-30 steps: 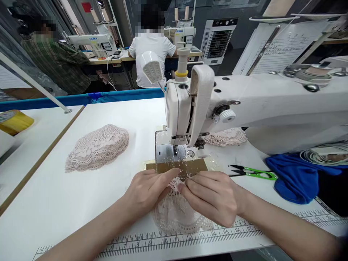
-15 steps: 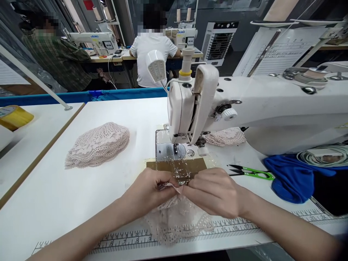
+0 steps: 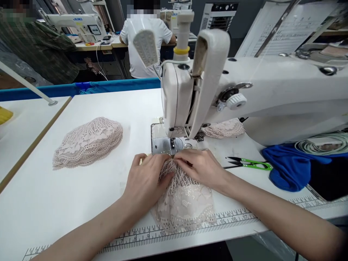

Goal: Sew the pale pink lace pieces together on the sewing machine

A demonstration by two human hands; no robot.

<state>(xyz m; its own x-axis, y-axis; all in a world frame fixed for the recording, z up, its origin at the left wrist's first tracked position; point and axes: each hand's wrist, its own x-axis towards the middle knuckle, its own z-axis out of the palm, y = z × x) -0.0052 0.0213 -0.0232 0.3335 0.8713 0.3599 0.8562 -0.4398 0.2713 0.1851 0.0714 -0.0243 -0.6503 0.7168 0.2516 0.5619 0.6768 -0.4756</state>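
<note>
A pale pink lace piece [image 3: 185, 199] lies on the white table [image 3: 81, 203] in front of the white sewing machine [image 3: 244, 94]. My left hand [image 3: 145, 179] rests on its left side, fingers curled and pressing the lace down. My right hand [image 3: 199, 166] pinches the lace's far edge just before the metal needle plate [image 3: 165, 143] and presser foot. The hands almost meet at the top edge of the lace.
A stack of pink lace pieces [image 3: 87, 141] sits at the left, more lace [image 3: 224, 127] lies behind the machine. Green-handled snips [image 3: 248, 164] and a blue cloth [image 3: 290, 168] lie at the right. A ruler strip [image 3: 163, 233] runs along the front edge. Two people sit at far machines.
Both hands have pushed the lace forward from the brown strip up to the needle plate. The lace now lies flatter, and the view has come closer to the machine.
</note>
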